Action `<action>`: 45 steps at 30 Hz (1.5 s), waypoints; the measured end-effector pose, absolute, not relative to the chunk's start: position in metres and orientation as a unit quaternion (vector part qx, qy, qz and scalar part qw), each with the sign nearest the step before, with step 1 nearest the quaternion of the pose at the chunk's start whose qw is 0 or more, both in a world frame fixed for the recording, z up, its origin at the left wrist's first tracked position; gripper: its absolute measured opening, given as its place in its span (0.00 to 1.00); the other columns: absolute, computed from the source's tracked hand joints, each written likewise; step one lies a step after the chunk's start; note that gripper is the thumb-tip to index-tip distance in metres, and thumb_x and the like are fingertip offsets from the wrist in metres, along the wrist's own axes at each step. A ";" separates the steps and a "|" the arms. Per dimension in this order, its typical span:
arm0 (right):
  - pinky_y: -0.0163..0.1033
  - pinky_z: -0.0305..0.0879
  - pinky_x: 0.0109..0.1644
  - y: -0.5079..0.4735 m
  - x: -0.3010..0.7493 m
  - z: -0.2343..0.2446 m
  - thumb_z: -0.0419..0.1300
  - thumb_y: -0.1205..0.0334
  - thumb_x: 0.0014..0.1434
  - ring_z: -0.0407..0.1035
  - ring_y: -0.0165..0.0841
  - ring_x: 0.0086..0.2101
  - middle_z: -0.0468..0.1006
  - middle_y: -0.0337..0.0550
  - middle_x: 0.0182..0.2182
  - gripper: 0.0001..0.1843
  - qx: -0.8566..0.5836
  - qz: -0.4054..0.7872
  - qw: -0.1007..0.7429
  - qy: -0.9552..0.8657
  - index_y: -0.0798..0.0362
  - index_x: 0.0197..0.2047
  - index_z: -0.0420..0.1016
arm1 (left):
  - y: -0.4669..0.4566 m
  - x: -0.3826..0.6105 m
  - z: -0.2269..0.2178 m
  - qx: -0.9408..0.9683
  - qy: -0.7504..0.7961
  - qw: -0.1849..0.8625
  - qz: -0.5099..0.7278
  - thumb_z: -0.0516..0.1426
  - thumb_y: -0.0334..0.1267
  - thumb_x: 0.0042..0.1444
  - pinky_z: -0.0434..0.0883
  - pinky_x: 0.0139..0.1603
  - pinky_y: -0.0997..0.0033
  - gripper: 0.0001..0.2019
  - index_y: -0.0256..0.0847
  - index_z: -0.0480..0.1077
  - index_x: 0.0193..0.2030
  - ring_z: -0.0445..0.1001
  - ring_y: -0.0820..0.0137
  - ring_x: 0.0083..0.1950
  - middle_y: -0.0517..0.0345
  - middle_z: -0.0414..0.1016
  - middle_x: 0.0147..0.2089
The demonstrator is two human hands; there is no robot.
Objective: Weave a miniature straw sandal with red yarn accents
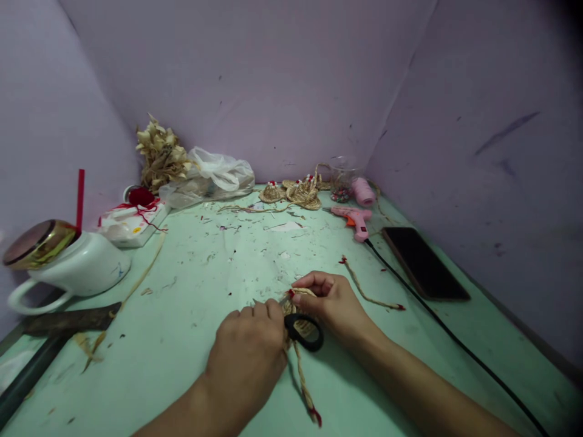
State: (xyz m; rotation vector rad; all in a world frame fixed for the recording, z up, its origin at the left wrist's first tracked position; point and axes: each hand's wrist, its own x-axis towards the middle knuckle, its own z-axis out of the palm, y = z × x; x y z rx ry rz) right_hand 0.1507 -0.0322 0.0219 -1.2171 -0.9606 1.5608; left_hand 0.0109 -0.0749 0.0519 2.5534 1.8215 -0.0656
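My left hand (250, 349) is closed, palm down, around a pair of scissors, whose black handle loop (311, 341) sticks out on its right side. A bit of metal blade shows past its knuckles. My right hand (334, 300) pinches the end of a twisted straw cord (306, 292) bound with red thread. Between the two hands, partly hidden by the handle, is a piece of woven straw (304, 328). Another twisted length (301, 376) with a red-tied end hangs down toward me from it. How the left fingers sit is mostly hidden.
Right of my hands lies a loose straw cord (364, 293), then a black cable (437, 328) and phone (423, 264). Farther back are a pink glue gun (357, 220), thread spool (363, 192) and small straw hats (303, 195). A hammer (68, 320) and white mug (98, 264) stand left.
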 end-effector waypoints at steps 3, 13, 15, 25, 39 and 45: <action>0.33 0.61 0.27 -0.028 0.152 0.022 0.67 0.69 0.31 0.67 0.26 0.20 0.75 0.40 0.18 0.13 -0.494 0.660 0.443 -0.352 0.59 0.25 0.71 | -0.072 0.000 0.058 0.796 0.601 0.072 -0.006 0.47 0.28 0.46 0.58 0.28 0.71 0.09 0.41 0.66 0.30 0.70 0.66 0.28 0.56 0.73 0.27; 0.33 0.61 0.28 -0.029 0.154 0.024 0.68 0.69 0.29 0.68 0.27 0.21 0.77 0.42 0.20 0.14 -0.478 0.692 0.423 -0.338 0.59 0.25 0.72 | -0.066 -0.017 0.054 0.783 0.602 0.140 0.072 0.46 0.35 0.51 0.52 0.24 0.73 0.08 0.42 0.62 0.23 0.64 0.72 0.22 0.62 0.67 0.20; 0.33 0.61 0.28 -0.029 0.154 0.024 0.68 0.69 0.29 0.68 0.27 0.21 0.77 0.42 0.19 0.14 -0.474 0.693 0.424 -0.340 0.59 0.25 0.73 | -0.066 -0.017 0.055 0.792 0.590 0.141 0.065 0.47 0.34 0.49 0.52 0.25 0.73 0.07 0.42 0.62 0.23 0.64 0.72 0.22 0.63 0.67 0.20; 0.32 0.61 0.28 -0.029 0.153 0.024 0.68 0.69 0.30 0.68 0.26 0.21 0.77 0.41 0.19 0.14 -0.462 0.697 0.431 -0.340 0.59 0.25 0.73 | -0.066 -0.014 0.054 0.819 0.561 0.115 0.050 0.48 0.32 0.46 0.54 0.25 0.74 0.06 0.41 0.65 0.27 0.68 0.70 0.26 0.60 0.72 0.25; 0.33 0.60 0.25 -0.034 0.148 0.026 0.65 0.71 0.34 0.66 0.27 0.20 0.75 0.40 0.18 0.09 -0.497 0.627 0.438 -0.409 0.58 0.24 0.73 | -0.065 0.000 0.073 0.791 0.605 0.085 -0.034 0.46 0.30 0.45 0.60 0.27 0.68 0.10 0.43 0.68 0.29 0.73 0.61 0.29 0.55 0.74 0.25; 0.33 0.60 0.24 -0.035 0.141 0.025 0.65 0.71 0.33 0.66 0.27 0.18 0.75 0.40 0.17 0.08 -0.499 0.634 0.447 -0.387 0.57 0.22 0.72 | -0.076 0.016 0.062 0.795 0.606 -0.004 -0.035 0.43 0.28 0.51 0.64 0.27 0.67 0.11 0.37 0.66 0.30 0.72 0.62 0.27 0.49 0.71 0.25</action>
